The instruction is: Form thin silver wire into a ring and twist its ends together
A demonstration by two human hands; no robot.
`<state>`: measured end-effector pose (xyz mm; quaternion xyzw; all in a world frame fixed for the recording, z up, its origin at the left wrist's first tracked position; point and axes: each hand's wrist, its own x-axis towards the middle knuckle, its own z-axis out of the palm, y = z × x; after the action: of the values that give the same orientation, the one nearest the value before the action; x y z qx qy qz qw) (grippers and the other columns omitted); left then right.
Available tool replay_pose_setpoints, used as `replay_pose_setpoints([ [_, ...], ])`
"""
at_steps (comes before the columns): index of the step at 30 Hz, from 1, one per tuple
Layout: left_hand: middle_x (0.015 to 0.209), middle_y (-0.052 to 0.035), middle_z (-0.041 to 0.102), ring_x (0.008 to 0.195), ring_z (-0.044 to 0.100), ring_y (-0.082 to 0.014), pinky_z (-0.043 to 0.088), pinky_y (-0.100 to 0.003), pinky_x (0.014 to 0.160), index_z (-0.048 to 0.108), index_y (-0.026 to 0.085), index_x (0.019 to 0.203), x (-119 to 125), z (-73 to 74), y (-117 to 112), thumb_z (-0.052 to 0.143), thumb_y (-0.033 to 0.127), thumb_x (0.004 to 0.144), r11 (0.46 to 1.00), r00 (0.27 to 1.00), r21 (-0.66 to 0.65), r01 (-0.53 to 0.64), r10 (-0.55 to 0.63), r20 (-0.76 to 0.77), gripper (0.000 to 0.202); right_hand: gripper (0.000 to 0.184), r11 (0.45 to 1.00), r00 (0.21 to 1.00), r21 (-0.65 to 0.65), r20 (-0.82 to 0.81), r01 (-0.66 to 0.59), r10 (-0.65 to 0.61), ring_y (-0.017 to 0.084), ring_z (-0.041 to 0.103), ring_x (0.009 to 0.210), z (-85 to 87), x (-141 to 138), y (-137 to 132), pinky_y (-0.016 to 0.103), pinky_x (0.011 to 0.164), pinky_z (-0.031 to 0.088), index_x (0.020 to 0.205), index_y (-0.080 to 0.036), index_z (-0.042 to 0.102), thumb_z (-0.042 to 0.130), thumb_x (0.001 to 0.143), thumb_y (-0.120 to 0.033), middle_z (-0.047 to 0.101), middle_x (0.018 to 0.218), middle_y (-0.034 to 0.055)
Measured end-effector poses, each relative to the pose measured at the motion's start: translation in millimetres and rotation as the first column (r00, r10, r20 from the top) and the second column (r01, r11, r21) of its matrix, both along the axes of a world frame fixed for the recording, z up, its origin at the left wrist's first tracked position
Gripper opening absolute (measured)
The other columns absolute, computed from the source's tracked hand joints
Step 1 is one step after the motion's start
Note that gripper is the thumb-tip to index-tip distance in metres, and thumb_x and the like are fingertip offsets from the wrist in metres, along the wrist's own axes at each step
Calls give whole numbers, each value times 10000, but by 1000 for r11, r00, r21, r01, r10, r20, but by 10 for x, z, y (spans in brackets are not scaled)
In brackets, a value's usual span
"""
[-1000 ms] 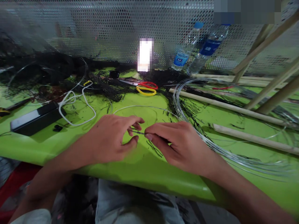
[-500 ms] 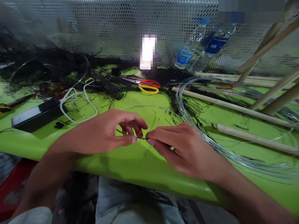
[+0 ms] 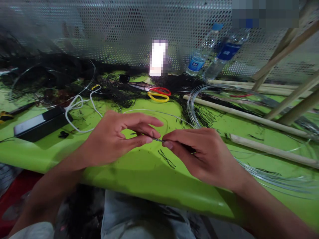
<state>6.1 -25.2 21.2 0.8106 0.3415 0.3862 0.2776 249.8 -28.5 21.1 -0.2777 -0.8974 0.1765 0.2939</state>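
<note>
A thin dark wire (image 3: 158,140), apparently twisted, spans the small gap between my hands above the green table (image 3: 139,172). My left hand (image 3: 109,139) pinches it between thumb and fingers, the index finger held above. On the other side, my right hand (image 3: 204,156) grips the wire with thumb and forefinger close to the left fingertips; its far end is hidden in that hand. Loose black strands (image 3: 166,160) lie below the fingers. A coil of silvery wire (image 3: 191,104) rests beside and behind my right hand, its middle part covered by the hand.
Scissors with red and yellow handles (image 3: 159,96) lie beyond the hands. To the left are a black box (image 3: 42,124), a white cord (image 3: 67,116) and pliers (image 3: 17,111). Wooden sticks (image 3: 249,116) lie right; two water bottles (image 3: 196,63) lean behind. Black netting (image 3: 50,73) is heaped back left.
Both hands have moved slightly to the right and a little farther from the table's near edge, still holding the wire. Loose black strands now show on the table below them.
</note>
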Motion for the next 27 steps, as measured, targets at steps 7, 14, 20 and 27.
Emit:
replay_pose_setpoints([
  [7, 953, 31, 830, 766, 769, -76, 591, -149, 784, 766, 225, 1086, 33, -56, 2, 762, 119, 908, 914, 1000, 406, 10, -16, 10, 207, 167, 996, 996, -85, -88, 25, -33, 55, 407, 529, 27, 2, 3, 221, 539, 326, 886, -156, 660, 562, 1015, -116, 525, 643, -65],
  [14, 959, 10, 821, 825, 778, -103, 585, -161, 781, 697, 241, 1277, -162, 106, 114, 658, 232, 1000, 966, 961, -127, 226, -243, -131, 280, 146, 995, 995, 37, -9, -97, 97, 77, 455, 564, 2, 48, 9, 234, 560, 324, 958, -163, 654, 538, 1040, -134, 566, 677, -42],
  [20, 823, -27, 784, 587, 690, -89, 552, -166, 578, 760, 184, 939, -107, 117, 241, 573, 316, 1038, 658, 879, -660, 363, -477, 8, 249, 168, 990, 989, 52, 70, -134, 130, 85, 431, 565, 5, 27, -21, 248, 557, 306, 952, -165, 653, 519, 1024, -95, 552, 690, -36],
  [27, 665, -18, 736, 502, 626, -96, 512, -173, 492, 758, 186, 864, -72, 103, 268, 686, 243, 936, 500, 871, -771, 394, -470, 141, 118, 190, 990, 987, 35, 89, -134, 130, 86, 439, 560, 20, 4, -62, 261, 553, 290, 945, -171, 663, 509, 1022, -90, 582, 691, -31],
])
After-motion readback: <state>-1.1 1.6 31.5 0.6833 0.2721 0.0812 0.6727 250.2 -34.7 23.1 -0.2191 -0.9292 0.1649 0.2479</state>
